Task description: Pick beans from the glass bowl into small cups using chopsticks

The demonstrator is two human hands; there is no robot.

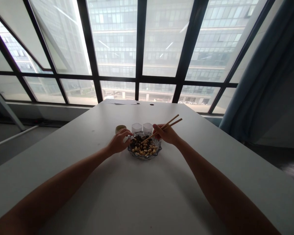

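A glass dish (157, 150) with a scalloped rim sits on the white table (147, 189), filled with several pale nuts and dark pieces. My right hand (167, 133) grips a pair of wooden chopsticks (163, 127); their tips reach down into the food. My left hand (119, 141) rests at the dish's left rim, fingers curled against its edge.
Two small clear cups (142, 127) stand just behind the dish, and a small tan cup (120, 128) sits to their left. Papers (122, 102) lie at the table's far edge. Large dark-framed windows fill the back; a blue curtain (264, 75) hangs at right.
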